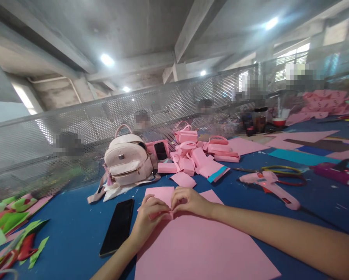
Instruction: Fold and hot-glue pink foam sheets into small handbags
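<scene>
A small folded piece of pink craft sheet (160, 192) lies in front of me, its near edge between my hands. My left hand (151, 212) pinches that edge from the left side. From the right, my right hand (190, 202) pinches the same piece, fingers curled and thumb side almost touching the left fingertips. Underneath both hands spreads a large flat pink sheet (198, 247). The exact fold between the fingertips is partly hidden.
A black phone (117, 227) lies left of the sheet; a white backpack (129, 157) stands behind. Several pink paper pieces (192, 155) are heaped beyond my hands. To the right are a pink glue gun (272, 188) and scissors (288, 171). Red-handled scissors (9, 258) lie far left.
</scene>
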The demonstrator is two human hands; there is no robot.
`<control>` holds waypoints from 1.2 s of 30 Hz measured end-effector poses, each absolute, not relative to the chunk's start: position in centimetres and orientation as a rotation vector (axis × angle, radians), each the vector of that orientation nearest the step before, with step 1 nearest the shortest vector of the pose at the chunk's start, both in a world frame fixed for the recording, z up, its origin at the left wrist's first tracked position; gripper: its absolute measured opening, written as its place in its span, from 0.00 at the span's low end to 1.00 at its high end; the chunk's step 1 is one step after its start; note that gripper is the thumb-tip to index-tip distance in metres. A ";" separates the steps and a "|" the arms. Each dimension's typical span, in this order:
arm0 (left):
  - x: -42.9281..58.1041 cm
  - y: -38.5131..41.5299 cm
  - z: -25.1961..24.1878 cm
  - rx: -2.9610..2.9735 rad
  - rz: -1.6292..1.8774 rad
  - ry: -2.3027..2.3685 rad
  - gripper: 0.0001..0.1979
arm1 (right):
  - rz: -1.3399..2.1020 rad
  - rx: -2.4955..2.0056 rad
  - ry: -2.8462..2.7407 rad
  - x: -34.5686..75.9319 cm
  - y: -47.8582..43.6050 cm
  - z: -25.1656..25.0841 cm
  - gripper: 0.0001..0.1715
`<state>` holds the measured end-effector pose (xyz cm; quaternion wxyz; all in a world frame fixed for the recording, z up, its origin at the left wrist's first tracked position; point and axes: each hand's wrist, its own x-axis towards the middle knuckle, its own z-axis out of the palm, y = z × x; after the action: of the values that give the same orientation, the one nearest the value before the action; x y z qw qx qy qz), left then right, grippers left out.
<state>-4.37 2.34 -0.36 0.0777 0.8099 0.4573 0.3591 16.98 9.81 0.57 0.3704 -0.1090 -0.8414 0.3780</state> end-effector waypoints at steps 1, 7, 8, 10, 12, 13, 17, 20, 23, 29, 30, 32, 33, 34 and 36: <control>-4.4 2.4 -0.4 2.426 1.084 1.358 0.06 | 0.968 -0.276 -2.160 17.0 9.8 0.5 0.14; -4.0 2.1 -0.2 2.379 1.155 1.360 0.05 | 0.938 -0.289 -2.154 16.9 10.2 0.2 0.13; -3.9 2.0 -0.1 2.375 1.182 1.389 0.05 | 0.929 -0.293 -2.156 16.9 10.3 0.1 0.12; -4.0 1.7 -0.2 2.368 1.273 1.481 0.05 | 0.912 -0.295 -2.162 16.9 10.3 0.1 0.11; -4.1 1.5 -0.2 2.366 1.355 1.563 0.04 | 0.898 -0.291 -2.168 16.9 10.4 0.0 0.09; -4.2 1.4 -0.3 2.375 1.355 1.576 0.04 | 0.893 -0.287 -2.172 16.9 10.4 0.0 0.09; -4.4 1.2 -0.5 2.461 1.248 1.543 0.03 | 0.875 -0.273 -2.182 16.9 10.5 -0.2 0.08; -4.7 0.9 -0.8 2.515 1.283 1.594 0.07 | 0.862 -0.269 -2.186 16.9 10.7 -0.4 0.09; -5.5 0.5 -1.3 2.503 1.126 1.697 0.13 | 0.848 -0.270 -2.188 16.9 10.8 -0.6 0.10; -6.2 0.2 -0.7 2.148 1.071 1.808 0.11 | 0.830 -0.270 -2.198 16.8 10.8 -0.6 0.11; -6.1 0.2 -0.6 2.046 1.138 1.743 0.09 | 0.827 -0.272 -2.200 16.8 10.8 -0.6 0.11; -5.7 0.5 -0.6 1.786 1.242 1.593 0.08 | 0.823 -0.275 -2.204 16.8 10.8 -0.6 0.11; -5.4 0.7 -0.7 1.717 1.241 1.550 0.09 | 0.823 -0.278 -2.207 16.8 10.8 -0.6 0.11; -5.2 0.9 -0.9 1.676 1.232 1.522 0.11 | 0.823 -0.281 -2.209 16.7 10.8 -0.6 0.11; -4.9 1.2 -1.3 1.627 1.210 1.484 0.13 | 0.823 -0.290 -2.210 16.7 10.8 -0.6 0.10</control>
<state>-4.93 1.18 -1.32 0.3093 0.6157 0.5616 0.4581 16.72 10.79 -0.55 0.3734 -0.1132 -0.8629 0.3211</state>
